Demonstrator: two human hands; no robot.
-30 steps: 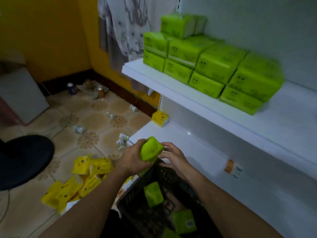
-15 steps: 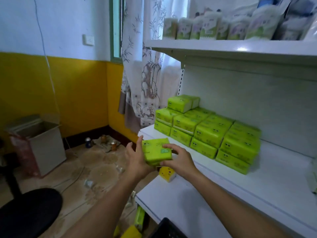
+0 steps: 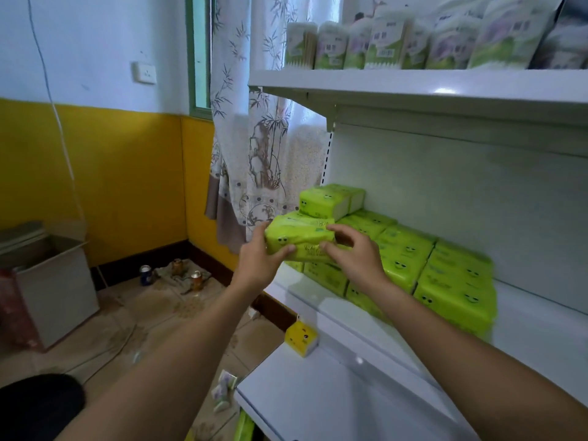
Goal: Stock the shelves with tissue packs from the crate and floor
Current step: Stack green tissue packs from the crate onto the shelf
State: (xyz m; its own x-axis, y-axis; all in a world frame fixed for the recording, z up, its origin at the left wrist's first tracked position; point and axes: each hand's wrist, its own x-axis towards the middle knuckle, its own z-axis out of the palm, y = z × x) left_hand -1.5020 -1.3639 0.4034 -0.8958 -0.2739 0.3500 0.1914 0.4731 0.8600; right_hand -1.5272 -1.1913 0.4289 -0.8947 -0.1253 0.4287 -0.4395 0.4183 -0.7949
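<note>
1. The tissue pack [image 3: 299, 238] was held in the air between both hands at the left end of the middle shelf [image 3: 334, 313]. It was in front of the stacked green packs [image 3: 445, 281], and whether it touched them could not be told.
2. The left hand [image 3: 257, 265] gripped the pack's left end, with the thumb lying across the front face and the fingers curled behind. The right hand [image 3: 356, 259] held the right end, with the fingers curled over the top edge and the thumb pressed against the front.
3. The pack looked light and soft. Its wrap creased under the thumbs, so it would probably give when squeezed but not break.
4. The glossy wrap was likely a little slippery. The two short ends seemed the safest place to hold it, with gentle pressure so it kept its shape.
5. The pack was a rounded brick in shiny bright green film, printed with small cartoon faces. The stacked packs matched it and lay in two layers, with two top packs [image 3: 327, 202] resting on the left end.
6. The shelves were smooth, hard and white, with glare spots on their edges.
7. A small yellow pack [image 3: 301, 340] stood on the lower shelf [image 3: 318, 393].
8. Pale, soft-looking bags [image 3: 381, 39] lined the upper shelf [image 3: 413, 87].
9. A thin curtain [image 3: 254, 154] with a bamboo print hung beside the shelves.
</note>
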